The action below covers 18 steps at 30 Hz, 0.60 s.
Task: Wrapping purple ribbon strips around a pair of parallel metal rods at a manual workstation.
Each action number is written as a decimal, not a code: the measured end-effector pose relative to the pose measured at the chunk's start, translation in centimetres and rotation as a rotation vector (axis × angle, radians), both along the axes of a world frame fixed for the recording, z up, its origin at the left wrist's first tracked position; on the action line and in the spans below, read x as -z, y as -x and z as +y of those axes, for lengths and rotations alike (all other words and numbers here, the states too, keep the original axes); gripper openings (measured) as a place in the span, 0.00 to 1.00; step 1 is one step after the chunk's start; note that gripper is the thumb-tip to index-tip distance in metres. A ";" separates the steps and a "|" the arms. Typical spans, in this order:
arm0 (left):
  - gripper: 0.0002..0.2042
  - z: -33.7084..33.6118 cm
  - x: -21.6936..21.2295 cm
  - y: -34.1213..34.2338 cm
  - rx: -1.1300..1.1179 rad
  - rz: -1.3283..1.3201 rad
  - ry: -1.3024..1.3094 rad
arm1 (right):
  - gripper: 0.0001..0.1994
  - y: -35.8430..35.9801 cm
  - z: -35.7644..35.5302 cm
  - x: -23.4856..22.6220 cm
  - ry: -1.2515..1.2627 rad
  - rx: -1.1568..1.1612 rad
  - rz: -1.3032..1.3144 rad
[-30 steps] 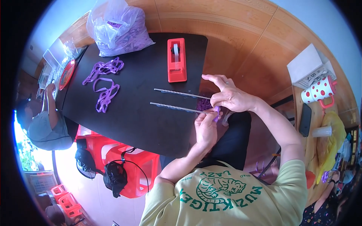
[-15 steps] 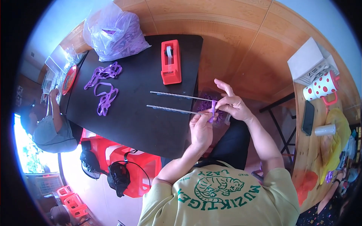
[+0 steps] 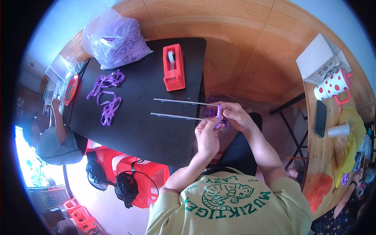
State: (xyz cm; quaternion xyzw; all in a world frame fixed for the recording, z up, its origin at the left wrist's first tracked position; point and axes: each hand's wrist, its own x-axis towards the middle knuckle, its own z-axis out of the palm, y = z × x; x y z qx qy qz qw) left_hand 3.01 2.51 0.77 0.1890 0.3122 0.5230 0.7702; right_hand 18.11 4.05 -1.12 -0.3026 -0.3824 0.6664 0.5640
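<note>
Two thin metal rods, a far one (image 3: 178,102) and a near one (image 3: 178,116), lie side by side and reach past the right edge of the black table (image 3: 156,141). At their right ends a strip of purple ribbon (image 3: 218,116) runs across both. My left hand (image 3: 207,139) pinches the ribbon's near part beside the near rod. My right hand (image 3: 237,116) is closed on the ribbon by the far rod's end; its fingertips are partly hidden. Below my hands, a heap of purple ribbon pieces (image 3: 212,112) shows in part.
On the table are loose purple ribbons (image 3: 110,109), a red tape dispenser (image 3: 174,74) and a full plastic bag (image 3: 117,47). A wooden counter at right holds a dotted mug (image 3: 331,84), a phone (image 3: 320,119) and a white box (image 3: 319,58). Another person (image 3: 58,145) sits at far left.
My right hand's raised fingers have come down and closed in near the far rod's end. My left hand keeps its pinch on the ribbon. The view has shifted slightly.
</note>
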 end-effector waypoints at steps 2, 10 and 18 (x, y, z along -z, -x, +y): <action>0.04 -0.1 -0.1 0.0 0.007 0.009 0.003 | 0.09 0.3 -0.1 0.3 0.036 -0.023 0.048; 0.04 -0.1 0.0 0.6 0.022 0.051 -0.029 | 0.06 1.9 1.6 2.1 -0.043 -0.084 0.287; 0.06 0.1 0.2 0.1 0.040 0.066 -0.023 | 0.09 6.0 3.3 5.9 0.148 -0.052 0.286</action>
